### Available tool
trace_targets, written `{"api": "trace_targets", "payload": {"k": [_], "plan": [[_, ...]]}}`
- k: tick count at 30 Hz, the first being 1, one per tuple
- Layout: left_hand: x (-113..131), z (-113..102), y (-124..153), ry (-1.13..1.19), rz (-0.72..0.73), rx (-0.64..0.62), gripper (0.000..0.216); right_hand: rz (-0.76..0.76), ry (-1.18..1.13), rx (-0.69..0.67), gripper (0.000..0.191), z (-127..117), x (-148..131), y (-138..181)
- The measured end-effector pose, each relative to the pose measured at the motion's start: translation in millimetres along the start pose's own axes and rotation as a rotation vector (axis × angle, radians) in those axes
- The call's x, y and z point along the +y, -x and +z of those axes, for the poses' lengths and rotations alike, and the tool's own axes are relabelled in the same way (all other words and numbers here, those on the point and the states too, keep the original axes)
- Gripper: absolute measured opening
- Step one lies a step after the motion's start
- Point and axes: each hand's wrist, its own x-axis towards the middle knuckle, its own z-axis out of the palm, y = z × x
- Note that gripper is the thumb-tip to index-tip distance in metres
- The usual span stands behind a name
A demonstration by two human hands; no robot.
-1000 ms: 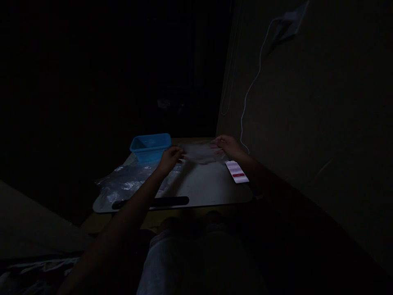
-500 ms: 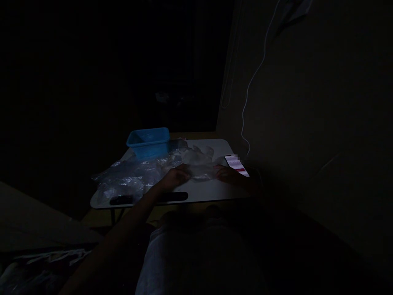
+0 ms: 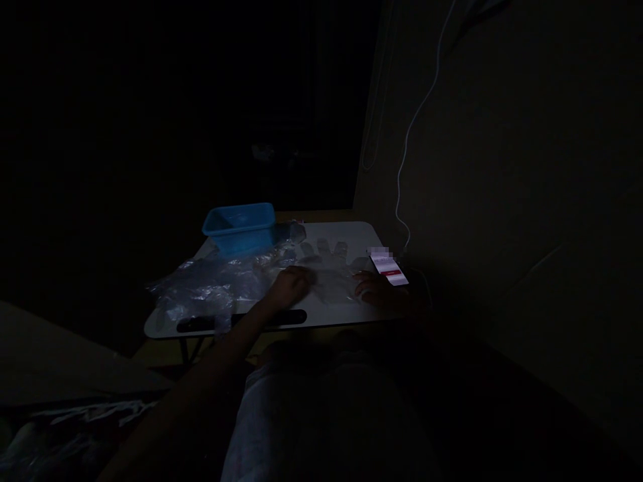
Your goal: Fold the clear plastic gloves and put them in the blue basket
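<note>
Plastic glove, lowered since a second ago, seems laid flat right of the blue tub, right hand spread, left hand curled, its grip unclear.

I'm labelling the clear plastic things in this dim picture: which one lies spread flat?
The glove-shaped plastic between the left hand and right hand; its outline shows, whereas the plastic heap by the blue container is crumpled.
</note>
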Motion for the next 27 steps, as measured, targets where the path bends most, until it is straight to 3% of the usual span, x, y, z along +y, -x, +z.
{"api": "trace_targets", "payload": {"k": [5, 11, 15, 20, 27], "plan": [[22.7, 15.6, -3.9, -0.083, 0.004, -0.082, 0.037, 0.112, 0.131, 0.07, 0.021, -9.3, -21.5, -10.4], [22.0, 19.6, 0.7, -0.233, 0.065, -0.16, 0.039, 0.087, 0.176, 0.017, 0.035, 16.0, -34.5, -18.6], [22.8, 17.6, 4.3, -0.303, 0.028, -0.143, 0.034, 0.058, 0.188, 0.013, 0.035, 26.8, -36.0, -12.3], [24.1, 19.0, 7.0, -0.4, -0.075, -0.123, 0.036, 0.014, 0.188, -0.028, 0.036, 23.9, -41.7, -3.8], [21.9, 16.3, 8.4, -0.399, -0.101, -0.104, 0.041, -0.042, 0.117, 0.006, 0.032, 23.1, -41.9, -6.9]]}}
